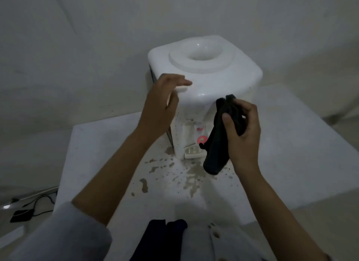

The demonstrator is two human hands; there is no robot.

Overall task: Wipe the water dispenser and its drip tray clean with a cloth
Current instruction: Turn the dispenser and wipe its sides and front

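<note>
While my right hand (pixel 242 132) grips the cloth (pixel 219 136), my left hand (pixel 163 103) rests spread-fingered on the dispenser (pixel 209 74).

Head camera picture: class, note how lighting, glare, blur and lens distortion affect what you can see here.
In the head view the light is dim and grey; small glare spots sit on the water dispenser top; the left hand looks motion-blurred; the dark cloth in the right hand shows almost no texture; the drip tray is soft and small; the wide lens bends the table edges.
</note>
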